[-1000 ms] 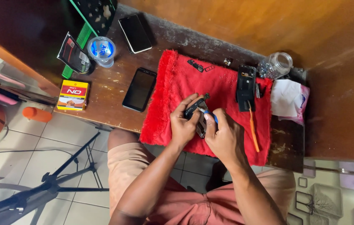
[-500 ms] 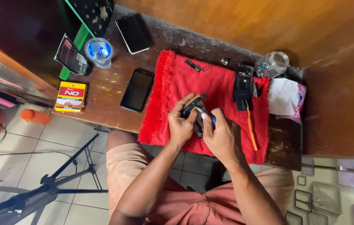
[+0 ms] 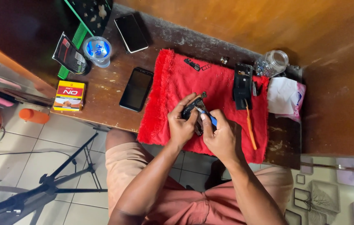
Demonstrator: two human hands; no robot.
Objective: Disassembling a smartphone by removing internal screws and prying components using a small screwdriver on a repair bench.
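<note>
Left hand [image 3: 180, 125] grasps the dark phone part [image 3: 193, 109], right hand [image 3: 222, 137] grasps a blue tool [image 3: 208, 117] pointing up-left.

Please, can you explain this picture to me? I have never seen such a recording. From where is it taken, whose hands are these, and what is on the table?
The camera sits on a person's head and looks down, so both hands are that person's own. The left hand grips a small dark device. The right hand holds a blue-handled tool against it. Under them lies a red cloth on a wooden table. Also there: a black phone, an orange tool, a glass jar and a yellow box.
</note>
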